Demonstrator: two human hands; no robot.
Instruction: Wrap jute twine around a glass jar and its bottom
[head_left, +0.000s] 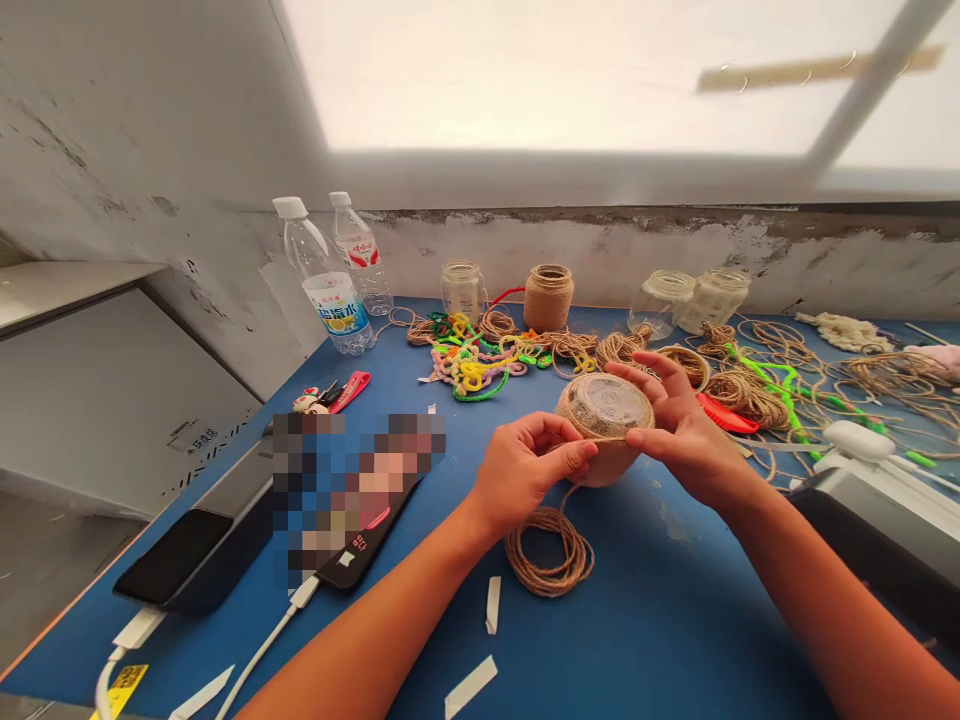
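A glass jar wrapped in jute twine (604,412) stands upside down on the blue table (660,620), its clear base facing up. My right hand (679,425) cups the jar's right side with fingers curled round it. My left hand (525,470) pinches the twine against the jar's lower left edge. From there the strand drops to a loose coil of jute twine (549,552) lying on the table just in front of the jar.
Behind the jar lie colourful pipe cleaners (472,362), several jute tangles (757,385), a twine-wrapped jar (548,296), bare glass jars (462,290) and two water bottles (334,290). Phones (176,560) and a cable sit at front left. A white glue gun (855,440) rests at right.
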